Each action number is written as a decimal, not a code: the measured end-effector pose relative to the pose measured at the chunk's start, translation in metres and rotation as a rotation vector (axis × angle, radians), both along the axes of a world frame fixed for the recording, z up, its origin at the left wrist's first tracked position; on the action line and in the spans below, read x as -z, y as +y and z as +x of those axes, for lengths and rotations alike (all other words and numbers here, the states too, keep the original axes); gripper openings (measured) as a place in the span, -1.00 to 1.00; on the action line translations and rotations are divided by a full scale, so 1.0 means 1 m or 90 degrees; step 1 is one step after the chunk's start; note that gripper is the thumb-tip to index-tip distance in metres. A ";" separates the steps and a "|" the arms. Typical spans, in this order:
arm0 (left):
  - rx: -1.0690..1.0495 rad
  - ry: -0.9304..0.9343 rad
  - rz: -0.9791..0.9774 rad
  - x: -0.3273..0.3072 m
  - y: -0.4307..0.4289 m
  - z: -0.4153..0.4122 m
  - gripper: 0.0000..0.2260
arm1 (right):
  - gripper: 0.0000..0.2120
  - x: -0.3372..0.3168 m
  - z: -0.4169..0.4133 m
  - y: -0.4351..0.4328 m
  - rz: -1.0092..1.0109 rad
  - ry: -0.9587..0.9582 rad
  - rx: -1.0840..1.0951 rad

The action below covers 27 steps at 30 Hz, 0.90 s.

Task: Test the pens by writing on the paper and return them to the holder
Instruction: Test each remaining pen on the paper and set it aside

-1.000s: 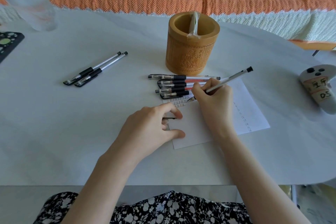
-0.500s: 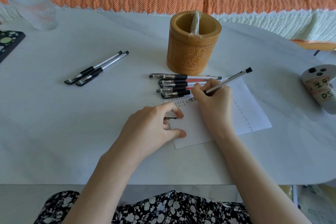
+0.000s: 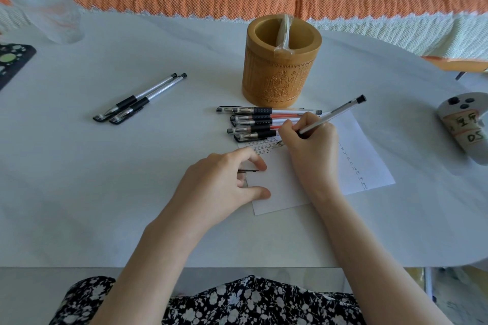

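Right hand (image 3: 311, 150) grips the gel pen (image 3: 330, 116) low, tip on the paper (image 3: 365, 158) near the bamboo holder (image 3: 281, 68). Left hand (image 3: 224, 185) pinches what looks like its pen cap (image 3: 248, 171). Light, stiff, slick plastic, so best held at the rubber grip.

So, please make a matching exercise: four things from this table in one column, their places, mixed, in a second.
Things: 1 holder; 2 pair of pens; 3 silver pen; 4 dark cap.
Places: A in the left hand; B just beyond the row of pens; C in the right hand; D lying at the left on the table.
Pairs: 1-B, 2-D, 3-C, 4-A.
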<state>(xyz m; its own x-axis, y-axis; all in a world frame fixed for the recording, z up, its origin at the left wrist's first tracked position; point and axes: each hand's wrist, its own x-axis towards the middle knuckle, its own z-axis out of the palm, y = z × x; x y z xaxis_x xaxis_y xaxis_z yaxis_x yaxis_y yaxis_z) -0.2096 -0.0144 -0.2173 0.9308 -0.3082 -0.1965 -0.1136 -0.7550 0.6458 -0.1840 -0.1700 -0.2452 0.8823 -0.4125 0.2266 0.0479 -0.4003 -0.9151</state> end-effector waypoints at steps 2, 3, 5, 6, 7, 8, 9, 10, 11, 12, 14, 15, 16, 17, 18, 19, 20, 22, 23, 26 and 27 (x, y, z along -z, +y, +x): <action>0.001 0.003 0.000 -0.001 0.000 0.000 -0.72 | -0.69 -0.001 0.000 0.000 0.007 -0.001 -0.002; 0.001 0.004 -0.001 -0.001 0.000 0.000 -0.72 | -0.69 -0.001 0.000 0.000 0.007 -0.001 -0.003; 0.001 0.004 -0.001 -0.001 0.000 0.000 -0.72 | -0.69 -0.001 -0.001 0.001 0.002 0.001 -0.007; 0.001 0.003 0.001 -0.001 0.000 0.000 -0.71 | -0.70 -0.002 -0.001 0.001 0.001 0.002 -0.009; 0.000 0.002 0.002 -0.001 0.000 -0.001 -0.71 | -0.70 -0.002 -0.001 0.001 0.001 0.003 -0.010; 0.000 0.001 0.002 -0.001 0.000 -0.001 -0.71 | -0.71 -0.003 -0.001 0.001 0.002 0.005 -0.012; 0.000 0.000 0.001 -0.001 0.000 -0.001 -0.71 | -0.72 -0.003 -0.001 0.001 0.005 0.007 -0.014; 0.000 0.001 0.000 -0.001 0.000 -0.001 -0.71 | -0.73 -0.003 -0.001 0.001 0.009 0.009 -0.016; 0.000 0.002 -0.001 -0.001 -0.001 -0.001 -0.71 | -0.73 -0.003 -0.001 0.001 0.012 0.011 -0.018; 0.000 0.002 -0.002 -0.001 -0.001 -0.001 -0.71 | -0.73 -0.003 -0.001 0.001 0.013 0.012 -0.019; -0.001 0.001 -0.002 -0.002 -0.001 -0.001 -0.71 | -0.73 -0.003 -0.001 0.001 0.011 0.013 -0.018; -0.001 0.000 -0.002 -0.002 -0.001 -0.001 -0.71 | -0.73 -0.003 -0.001 0.001 0.011 0.013 -0.018; -0.001 -0.001 -0.001 -0.002 -0.001 -0.001 -0.71 | -0.73 -0.003 -0.001 0.001 0.010 0.013 -0.018; -0.001 -0.002 -0.001 -0.002 -0.001 -0.001 -0.71 | -0.72 -0.003 -0.001 0.000 0.009 0.012 -0.017; 0.000 -0.003 0.000 -0.001 -0.001 -0.001 -0.71 | -0.72 -0.002 -0.001 0.000 0.008 0.011 -0.015; 0.000 -0.003 0.001 -0.001 0.000 -0.001 -0.71 | -0.71 -0.002 -0.001 0.000 0.008 0.009 -0.013; 0.000 -0.003 0.002 -0.001 0.000 -0.001 -0.71 | -0.71 -0.002 -0.001 0.000 0.006 0.008 -0.012; 0.001 0.000 0.003 -0.001 0.000 0.000 -0.71 | -0.71 -0.002 -0.001 0.000 0.001 0.007 -0.011; 0.002 0.001 0.003 -0.001 0.000 -0.001 -0.71 | -0.71 -0.002 -0.001 0.000 -0.002 0.006 -0.012; 0.001 0.001 0.004 -0.002 0.000 -0.001 -0.71 | -0.71 -0.002 0.000 0.001 -0.004 0.001 -0.012; 0.001 0.001 0.004 -0.002 0.000 -0.002 -0.71 | -0.71 -0.002 0.000 0.000 -0.004 0.000 -0.011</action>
<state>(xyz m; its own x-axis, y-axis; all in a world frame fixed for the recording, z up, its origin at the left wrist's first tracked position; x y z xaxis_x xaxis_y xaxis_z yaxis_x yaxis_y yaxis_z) -0.2112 -0.0144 -0.2155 0.9302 -0.3083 -0.1994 -0.1140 -0.7588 0.6413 -0.1843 -0.1695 -0.2436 0.8894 -0.3953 0.2296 0.0557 -0.4047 -0.9127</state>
